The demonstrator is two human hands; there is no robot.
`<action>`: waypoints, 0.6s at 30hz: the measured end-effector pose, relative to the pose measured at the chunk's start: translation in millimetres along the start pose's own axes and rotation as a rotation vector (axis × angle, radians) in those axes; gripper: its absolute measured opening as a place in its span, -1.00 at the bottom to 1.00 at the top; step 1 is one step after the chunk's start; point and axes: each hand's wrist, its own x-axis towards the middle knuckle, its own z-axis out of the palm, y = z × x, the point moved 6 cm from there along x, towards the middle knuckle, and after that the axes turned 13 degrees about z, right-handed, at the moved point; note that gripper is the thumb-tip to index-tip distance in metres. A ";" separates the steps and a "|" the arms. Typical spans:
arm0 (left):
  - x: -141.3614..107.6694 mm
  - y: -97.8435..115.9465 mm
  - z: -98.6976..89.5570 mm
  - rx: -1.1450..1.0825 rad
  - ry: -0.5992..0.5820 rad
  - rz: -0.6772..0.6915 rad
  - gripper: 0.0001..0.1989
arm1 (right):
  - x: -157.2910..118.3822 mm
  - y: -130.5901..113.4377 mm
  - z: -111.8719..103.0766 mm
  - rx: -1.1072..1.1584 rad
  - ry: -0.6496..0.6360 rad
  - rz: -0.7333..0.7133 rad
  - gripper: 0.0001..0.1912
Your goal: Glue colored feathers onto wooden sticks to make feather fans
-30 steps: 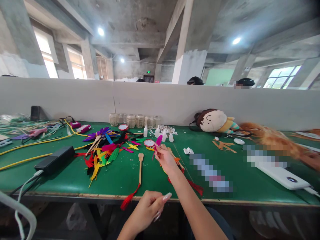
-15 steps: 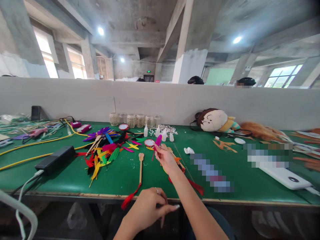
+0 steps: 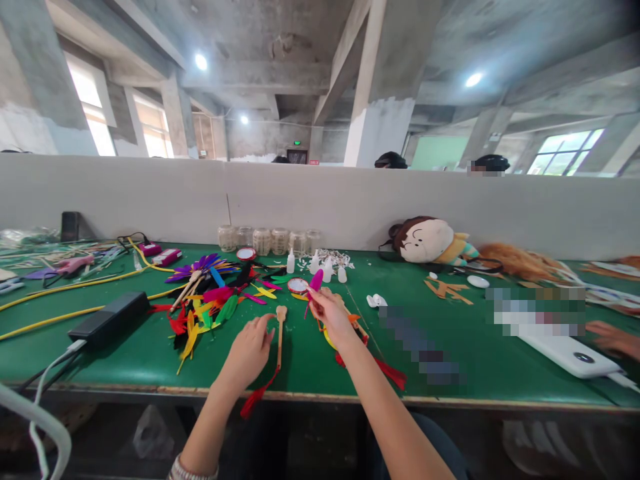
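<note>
The right hand (image 3: 333, 319) has a closed grip, pinching a pink feather (image 3: 315, 281) that stands tilted up from the fingertips. Beneath and just beyond that hand, a slim wooden stick (image 3: 357, 327) lies diagonally on the green surface (image 3: 320, 370), with an orange feather (image 3: 355, 319) near it and a red tassel (image 3: 391, 375) lying just past its lower end. The left hand (image 3: 247, 353) is open, its grip empty, with the fingertips just beside the rounded top of a second wooden stick (image 3: 280, 340). That stick lies upright in view between the two hands, and a red feather (image 3: 257, 393) trails from its lower end over the front edge of the surface. To the left sits a heap of multicoloured feathers (image 3: 210, 307), with a black power adapter (image 3: 110, 317) and yellow cable (image 3: 75, 280) beyond it. Small white glue bottles (image 3: 291, 261) and a row of clear jars (image 3: 265, 241) stand along the back, near a stuffed doll (image 3: 425, 241). Another person's hand (image 3: 613, 339) enters at the right edge, beyond a white power bank (image 3: 570, 353).
</note>
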 end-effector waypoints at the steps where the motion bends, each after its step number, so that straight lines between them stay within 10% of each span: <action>1: 1.3 -7.8 -0.6 0.115 0.016 -0.004 -0.63 | 0.2 0.6 -0.1 -0.002 0.001 0.002 -0.69; 18: 36.6 -48.8 8.1 0.537 -0.249 0.040 -0.59 | 4.6 9.3 2.3 -0.052 -0.003 0.039 -0.75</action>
